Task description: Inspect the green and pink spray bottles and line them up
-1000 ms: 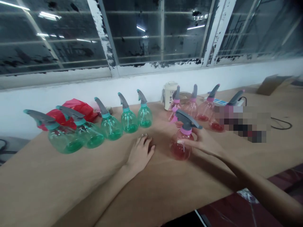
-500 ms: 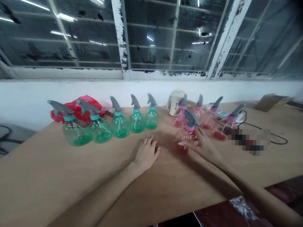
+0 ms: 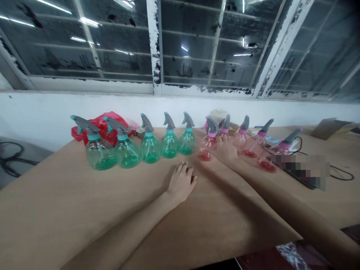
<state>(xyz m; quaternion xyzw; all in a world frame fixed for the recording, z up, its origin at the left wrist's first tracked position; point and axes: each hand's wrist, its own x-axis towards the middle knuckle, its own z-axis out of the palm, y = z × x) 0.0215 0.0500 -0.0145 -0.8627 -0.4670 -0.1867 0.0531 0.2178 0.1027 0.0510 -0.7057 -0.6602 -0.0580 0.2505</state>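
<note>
My right hand (image 3: 225, 151) is wrapped around the right side of a pink spray bottle (image 3: 206, 147), which stands upright at the left end of a row of pink bottles. Behind that hand is another pink spray bottle (image 3: 224, 131), partly hidden. More pink bottles, such as one with red liquid (image 3: 254, 144), stand to the right. My left hand (image 3: 182, 182) lies palm down on the table with its fingers stretched out, touching no bottle. Beyond it and to the left runs a row of several green spray bottles (image 3: 151, 148) with grey trigger heads, each holding some green liquid.
A red plastic bag (image 3: 108, 122) lies behind the green bottles. A pale roll-shaped container (image 3: 218, 114) stands by the wall behind the pink ones. To the right are a black cable (image 3: 341, 176), a blurred-out flat object (image 3: 303, 170) and a cardboard piece (image 3: 327, 127).
My right hand has carried the pink spray bottle back and to the left, into line with the other pink ones. My left hand rests as before. The view has shifted slightly.
</note>
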